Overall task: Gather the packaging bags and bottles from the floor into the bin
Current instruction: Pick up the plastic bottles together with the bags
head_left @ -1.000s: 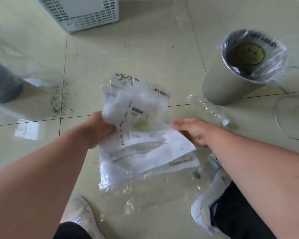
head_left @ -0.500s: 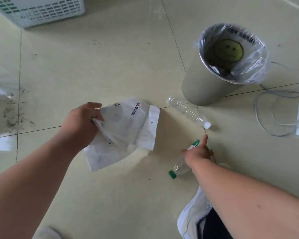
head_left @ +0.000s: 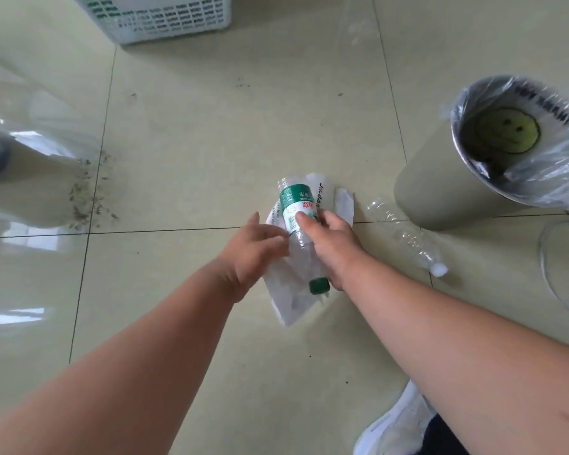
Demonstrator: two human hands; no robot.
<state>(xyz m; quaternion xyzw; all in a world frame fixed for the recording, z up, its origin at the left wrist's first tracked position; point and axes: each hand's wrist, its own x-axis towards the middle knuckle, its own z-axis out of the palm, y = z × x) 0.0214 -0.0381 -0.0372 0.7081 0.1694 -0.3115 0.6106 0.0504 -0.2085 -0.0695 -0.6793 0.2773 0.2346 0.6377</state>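
A green-labelled bottle (head_left: 298, 221) is held in the right hand (head_left: 330, 247), whose fingers (head_left: 304, 221) are curled round its middle, base beyond the fingertips and green cap (head_left: 319, 286) below the palm, toward the wrist. The bottle is being pressed against the bags (head_left: 289, 297), which are pinched in the left hand (head_left: 255, 249); its fingers are closed on their edge and meet the bottle just left of the right thumb. The step in hand is judged to be the bundling of bottle and bags into one load, held off the floor. Next, the load would need to be carried right of the fingers and dropped into the lined bin (head_left: 440, 192), which stands near; the grip on the slippery bags would have to be kept firm. One clear bottle (head_left: 408, 239) is left on the floor, just right of the right hand, between it and the bin. Counted: two bottles, one bin, one basket (head_left: 165, 18) far beyond the fingers; the number of bags cannot be told, as they are bunched
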